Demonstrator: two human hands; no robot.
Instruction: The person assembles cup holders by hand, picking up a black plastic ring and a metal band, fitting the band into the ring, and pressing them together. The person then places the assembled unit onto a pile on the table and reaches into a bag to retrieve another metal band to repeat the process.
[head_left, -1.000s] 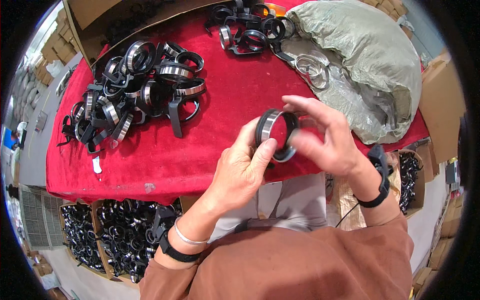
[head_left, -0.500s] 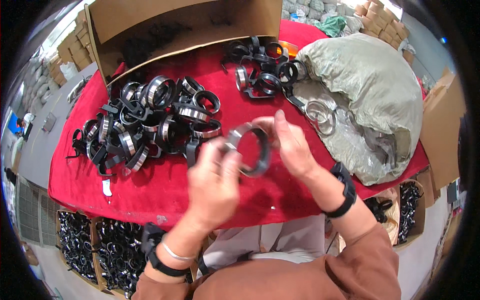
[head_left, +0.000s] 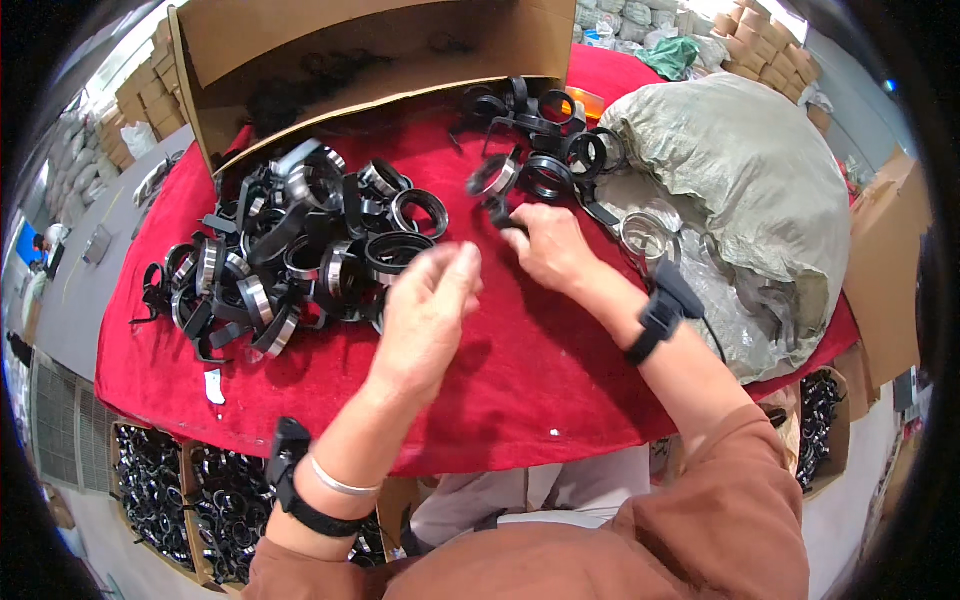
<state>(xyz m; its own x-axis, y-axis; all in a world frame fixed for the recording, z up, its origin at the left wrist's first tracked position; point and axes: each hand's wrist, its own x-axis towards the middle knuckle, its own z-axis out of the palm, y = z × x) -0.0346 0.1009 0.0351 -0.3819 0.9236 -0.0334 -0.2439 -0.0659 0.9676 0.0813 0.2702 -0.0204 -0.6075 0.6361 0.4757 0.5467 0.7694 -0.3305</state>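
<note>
My right hand (head_left: 550, 245) is closed on the black tab of a ring bracket (head_left: 495, 178), a black ring with a shiny silver band, somewhat blurred. It is at the near-left side of a small group of black rings (head_left: 548, 178). My left hand (head_left: 428, 315) is empty, its fingers loosely apart and a little blurred, just in front of a large pile of similar ring brackets (head_left: 340, 265) on the left. Both wrists wear black straps with small modules; a light bangle (head_left: 343, 478) is on the left one.
Red cloth (head_left: 480, 400) covers the table. An open cardboard box (head_left: 370, 90) stands at the back. A bulging pale sack (head_left: 740, 190) with clear plastic lies at the right. Boxes full of ring parts (head_left: 155, 495) sit below at the left, with another (head_left: 822, 415) at the lower right.
The ring held between both hands has left them, and the left pile's near-right side looks different. My right hand has moved up and left to another ring bracket. My left hand is now empty.
</note>
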